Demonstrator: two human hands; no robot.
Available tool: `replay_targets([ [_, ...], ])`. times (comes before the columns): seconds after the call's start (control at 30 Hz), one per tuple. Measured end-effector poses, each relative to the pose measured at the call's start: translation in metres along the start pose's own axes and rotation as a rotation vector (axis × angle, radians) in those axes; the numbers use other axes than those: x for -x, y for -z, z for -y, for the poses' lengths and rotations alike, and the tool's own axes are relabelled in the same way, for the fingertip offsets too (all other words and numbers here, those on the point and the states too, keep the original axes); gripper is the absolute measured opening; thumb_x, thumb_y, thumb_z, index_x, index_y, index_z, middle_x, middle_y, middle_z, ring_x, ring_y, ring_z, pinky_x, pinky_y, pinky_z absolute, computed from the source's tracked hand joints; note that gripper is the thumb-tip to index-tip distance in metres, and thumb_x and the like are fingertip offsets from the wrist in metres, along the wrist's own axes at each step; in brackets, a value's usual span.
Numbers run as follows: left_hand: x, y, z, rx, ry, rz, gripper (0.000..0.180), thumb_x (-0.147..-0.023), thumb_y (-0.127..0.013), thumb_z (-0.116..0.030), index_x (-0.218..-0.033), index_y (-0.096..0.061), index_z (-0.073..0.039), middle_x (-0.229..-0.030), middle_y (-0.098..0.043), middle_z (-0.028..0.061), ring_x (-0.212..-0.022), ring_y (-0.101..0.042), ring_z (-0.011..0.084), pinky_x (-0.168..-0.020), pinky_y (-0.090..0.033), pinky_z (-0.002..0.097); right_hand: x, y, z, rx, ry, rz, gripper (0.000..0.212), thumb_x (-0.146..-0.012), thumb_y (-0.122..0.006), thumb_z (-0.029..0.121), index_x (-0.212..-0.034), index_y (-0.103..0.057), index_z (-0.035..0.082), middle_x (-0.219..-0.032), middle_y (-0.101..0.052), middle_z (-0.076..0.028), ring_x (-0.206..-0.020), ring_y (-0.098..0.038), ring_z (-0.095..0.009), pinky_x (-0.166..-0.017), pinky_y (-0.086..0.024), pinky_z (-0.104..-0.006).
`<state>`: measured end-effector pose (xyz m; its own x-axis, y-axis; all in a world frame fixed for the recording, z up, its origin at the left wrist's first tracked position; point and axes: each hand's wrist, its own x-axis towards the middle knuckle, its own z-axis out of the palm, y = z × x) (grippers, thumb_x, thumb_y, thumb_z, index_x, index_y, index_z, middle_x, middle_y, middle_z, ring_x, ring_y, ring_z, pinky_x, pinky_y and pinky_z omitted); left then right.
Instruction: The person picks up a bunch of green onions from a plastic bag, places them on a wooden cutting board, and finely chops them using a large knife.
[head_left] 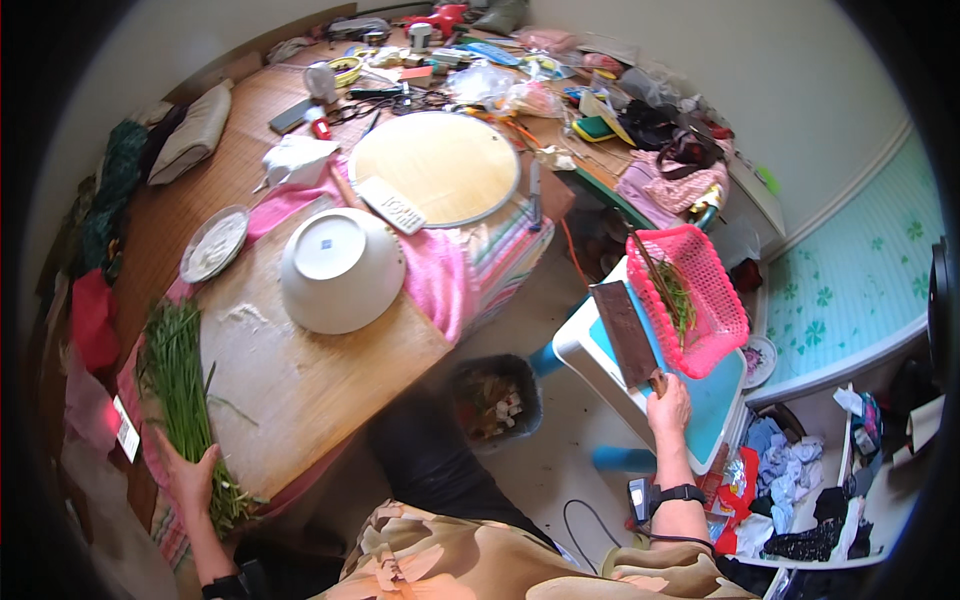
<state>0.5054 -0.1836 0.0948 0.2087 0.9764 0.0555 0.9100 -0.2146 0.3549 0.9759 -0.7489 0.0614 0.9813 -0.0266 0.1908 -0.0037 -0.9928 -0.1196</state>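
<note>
My right hand (669,402) grips the short handle of a cleaver (625,335) with a dark, broad blade. The blade is over a white and blue stool (715,400), beside a pink mesh basket (725,315) with some green stalks in it. At the left, my left hand (188,475) rests against the lower end of a bunch of chives (180,375), thumb and fingers apart. The chives lie along the left edge of a wooden board (290,400) dusted with flour. An upturned white bowl (345,285) sits on that board.
Behind the bowl are a round tray (440,165) and a white slotted scraper (390,205). A plate of flour (215,245) lies left of the bowl. A waste bin (495,400) stands on the floor between board and stool. Clutter covers the far table.
</note>
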Motion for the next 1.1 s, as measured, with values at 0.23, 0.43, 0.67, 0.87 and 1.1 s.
replay_targets([
  [0.23, 0.002, -0.006, 0.009, 0.021, -0.094, -0.045, 0.111, -0.065, -0.081, -0.03, -0.15, -0.014, -0.007, -0.149, -0.028, 0.0227, -0.138, -0.028, 0.0358, -0.111, -0.028, 0.0403, -0.005, 0.011, 0.012, -0.24, -0.012, 0.145, 0.035, -0.064, -0.066, 0.019, -0.093, -0.054, 0.001, -0.089, -0.064, -0.023, -0.087, -0.062, -0.041, -0.077, -0.048, -0.0453],
  [0.43, 0.003, -0.007, 0.001, -0.013, -0.129, -0.057, 0.107, -0.066, -0.08, -0.028, -0.15, -0.016, -0.011, -0.145, -0.036, 0.0227, -0.131, -0.037, 0.0384, -0.106, -0.035, 0.0423, 0.014, 0.057, 0.027, -0.309, 0.212, 0.308, 0.027, -0.064, -0.065, 0.02, -0.087, -0.06, 0.006, -0.076, -0.064, -0.018, -0.075, -0.062, -0.038, -0.068, -0.05, -0.0434],
  [0.67, 0.003, -0.013, 0.015, 0.052, -0.201, -0.111, 0.103, -0.068, -0.078, -0.029, -0.15, -0.017, -0.013, -0.141, -0.041, 0.0221, -0.127, -0.042, 0.0386, -0.103, -0.037, 0.0433, 0.042, 0.055, 0.073, -0.003, 0.415, 0.43, 0.029, -0.067, -0.066, 0.022, -0.095, -0.068, 0.017, -0.082, -0.067, -0.017, -0.081, -0.064, -0.037, -0.073, -0.051, -0.0449],
  [0.87, 0.007, -0.004, 0.001, 0.019, -0.115, -0.048, 0.102, -0.068, -0.079, -0.029, -0.149, -0.019, -0.012, -0.142, -0.04, 0.0221, -0.127, -0.042, 0.0384, -0.104, -0.037, 0.043, 0.047, 0.032, 0.11, -0.169, 0.375, 0.414, 0.028, -0.071, -0.062, 0.02, -0.098, -0.066, 0.015, -0.084, -0.068, -0.017, -0.083, -0.064, -0.037, -0.076, -0.051, -0.0446],
  [1.1, 0.005, -0.01, 0.005, -0.002, -0.153, -0.073, 0.101, -0.068, -0.079, -0.028, -0.149, -0.021, -0.011, -0.141, -0.041, 0.0221, -0.127, -0.042, 0.0383, -0.104, -0.037, 0.0427, 0.036, 0.02, 0.154, -0.135, 0.455, 0.294, 0.022, -0.073, -0.067, 0.016, -0.094, -0.061, 0.01, -0.085, -0.067, -0.014, -0.083, -0.065, -0.036, -0.075, -0.05, -0.0469],
])
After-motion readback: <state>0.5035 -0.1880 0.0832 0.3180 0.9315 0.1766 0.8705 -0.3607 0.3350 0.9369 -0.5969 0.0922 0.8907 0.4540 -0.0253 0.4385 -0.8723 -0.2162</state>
